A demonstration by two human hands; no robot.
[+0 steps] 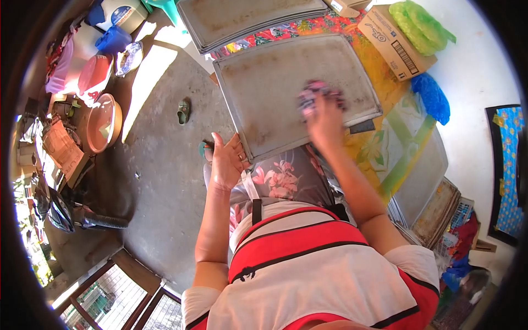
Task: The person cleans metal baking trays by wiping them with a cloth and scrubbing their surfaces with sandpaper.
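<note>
A grey metal baking tray (286, 82) with brownish stains lies tilted in front of me, its near edge over my lap. My right hand (325, 124) is closed on a bunched pink and black cloth (314, 94), pressed to the tray's right part; both are blurred by motion. At the tray's near left corner, my left hand (228, 160) rests against the edge, palm turned up. Its thumb stands apart and the fingers reach to the rim, not wrapped round it. Beyond lies a stack of similar trays (247, 21).
A flowered tablecloth (302, 27) lies under the trays. To the right are a cardboard box (393, 41), a green plastic bag (421, 25), a blue bag (432, 98) and leaning trays (437, 212). On the left floor stand a basin (104, 124) and a clog (183, 111).
</note>
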